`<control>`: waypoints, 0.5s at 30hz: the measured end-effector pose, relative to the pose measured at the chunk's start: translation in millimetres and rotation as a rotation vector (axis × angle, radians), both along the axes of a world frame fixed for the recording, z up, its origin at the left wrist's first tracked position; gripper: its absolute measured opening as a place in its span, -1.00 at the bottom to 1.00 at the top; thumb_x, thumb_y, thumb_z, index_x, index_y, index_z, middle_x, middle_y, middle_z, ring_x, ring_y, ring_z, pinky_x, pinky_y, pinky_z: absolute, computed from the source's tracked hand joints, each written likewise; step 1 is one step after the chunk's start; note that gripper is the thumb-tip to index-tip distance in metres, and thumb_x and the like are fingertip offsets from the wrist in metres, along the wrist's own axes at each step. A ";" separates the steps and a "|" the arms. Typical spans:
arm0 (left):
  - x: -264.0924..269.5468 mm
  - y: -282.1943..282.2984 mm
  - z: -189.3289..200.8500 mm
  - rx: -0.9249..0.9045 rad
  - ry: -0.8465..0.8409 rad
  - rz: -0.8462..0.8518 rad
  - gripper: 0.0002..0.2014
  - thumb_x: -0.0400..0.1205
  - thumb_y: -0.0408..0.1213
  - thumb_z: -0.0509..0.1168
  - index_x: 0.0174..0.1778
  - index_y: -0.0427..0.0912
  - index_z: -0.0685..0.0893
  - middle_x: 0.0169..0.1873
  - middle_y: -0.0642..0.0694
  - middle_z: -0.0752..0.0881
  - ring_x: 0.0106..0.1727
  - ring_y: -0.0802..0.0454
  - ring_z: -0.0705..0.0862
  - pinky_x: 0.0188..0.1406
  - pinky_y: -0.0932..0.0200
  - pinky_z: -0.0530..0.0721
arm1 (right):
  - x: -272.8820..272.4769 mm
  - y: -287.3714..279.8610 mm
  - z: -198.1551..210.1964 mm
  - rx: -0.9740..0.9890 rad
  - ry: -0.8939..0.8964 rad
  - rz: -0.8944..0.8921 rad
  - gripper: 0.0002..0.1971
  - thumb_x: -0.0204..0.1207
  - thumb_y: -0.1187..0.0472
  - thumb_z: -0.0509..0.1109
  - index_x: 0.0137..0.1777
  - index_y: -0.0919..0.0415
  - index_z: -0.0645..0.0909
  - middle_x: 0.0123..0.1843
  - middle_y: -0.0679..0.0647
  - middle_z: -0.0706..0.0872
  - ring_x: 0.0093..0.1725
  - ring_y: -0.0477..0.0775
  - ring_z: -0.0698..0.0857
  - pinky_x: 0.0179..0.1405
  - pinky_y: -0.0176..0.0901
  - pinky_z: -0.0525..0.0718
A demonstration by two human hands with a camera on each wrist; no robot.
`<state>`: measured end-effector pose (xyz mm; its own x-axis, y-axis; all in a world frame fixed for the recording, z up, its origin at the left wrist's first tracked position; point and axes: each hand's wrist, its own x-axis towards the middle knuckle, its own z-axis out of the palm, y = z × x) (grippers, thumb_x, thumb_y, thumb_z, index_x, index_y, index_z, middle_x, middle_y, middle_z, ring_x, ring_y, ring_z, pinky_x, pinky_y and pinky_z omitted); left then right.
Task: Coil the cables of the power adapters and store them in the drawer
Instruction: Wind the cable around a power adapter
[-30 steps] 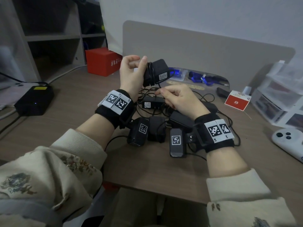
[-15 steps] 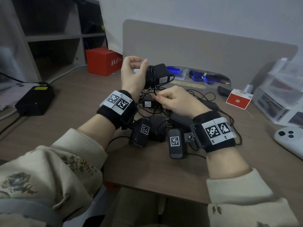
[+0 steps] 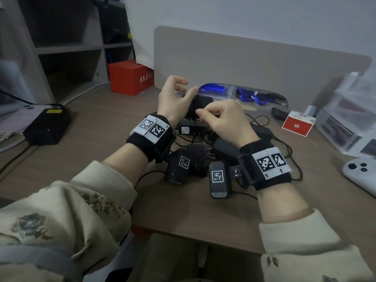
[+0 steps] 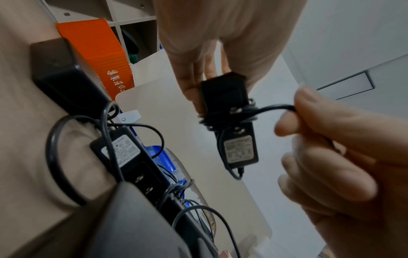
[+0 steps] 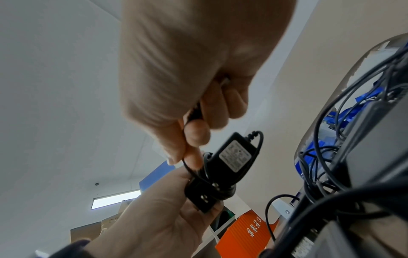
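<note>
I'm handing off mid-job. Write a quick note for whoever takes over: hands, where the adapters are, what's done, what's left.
Left hand holds the black adapter above the desk, its cable wound several turns around the body.
Right hand pinches the free end of that cable, mid-wrap.
The other adapters lie in a tangled pile on the desk under the hands; at least some cables there are loose.
Done: most of one wrap.
Left: finish and tuck this end, coil the pile, put all in the drawer. No drawer is plainly identifiable in these views.
</note>
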<state>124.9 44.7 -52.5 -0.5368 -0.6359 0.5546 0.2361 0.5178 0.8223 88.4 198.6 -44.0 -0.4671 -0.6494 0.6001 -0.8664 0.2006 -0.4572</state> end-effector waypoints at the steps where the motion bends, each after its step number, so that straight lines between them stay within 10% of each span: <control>1: 0.1 1.5 0.3 -0.018 -0.012 -0.021 -0.78 0.60 -0.13 0.45 0.05 -0.06 0.58 -0.18 0.09 0.63 -0.13 0.26 0.60 -0.19 0.57 0.48 | -0.6 0.2 -0.6 -0.049 0.010 -0.036 -0.67 0.54 -0.03 0.40 -0.33 0.17 0.77 -0.44 -0.02 0.74 -0.37 0.00 0.69 -0.26 0.13 0.68; 8: 4.1 10.4 2.8 -0.010 -0.059 -0.160 -0.78 0.60 -0.16 0.46 0.10 -0.13 0.67 -0.20 0.09 0.71 -0.20 0.40 0.63 -0.21 0.61 0.50 | -3.4 3.9 -0.2 -0.191 -0.092 -0.212 -0.67 0.33 -0.20 0.57 -0.40 0.03 0.69 -0.40 -0.05 0.72 -0.26 0.01 0.71 -0.13 0.16 0.70; 12: 6.1 12.0 4.4 0.050 -0.032 -0.243 -0.87 0.60 -0.15 0.47 -0.02 -0.05 0.69 -0.14 -0.17 0.81 -0.15 0.06 0.74 -0.05 0.12 0.73 | -5.6 5.5 0.8 -0.202 -0.175 -0.260 -0.58 0.20 -0.31 0.57 -0.32 0.01 0.58 -0.39 -0.13 0.62 -0.27 -0.07 0.62 -0.10 0.10 0.68; 15: 8.4 14.7 5.9 0.068 -0.011 -0.268 -0.91 0.61 -0.17 0.46 -0.07 -0.06 0.70 -0.15 -0.15 0.82 -0.21 0.09 0.75 -0.18 0.16 0.74 | -9.7 5.8 -0.1 -0.207 -0.255 -0.298 -0.43 0.16 -0.34 0.60 -0.07 0.04 0.51 -0.27 -0.19 0.52 -0.18 -0.09 0.54 -0.05 0.08 0.61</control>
<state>133.3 59.4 -46.6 -0.6965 -0.5059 0.5088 0.3480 0.3819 0.8562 78.8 204.4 -44.1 -0.7656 -0.3420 0.5449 -0.6390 0.3065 -0.7055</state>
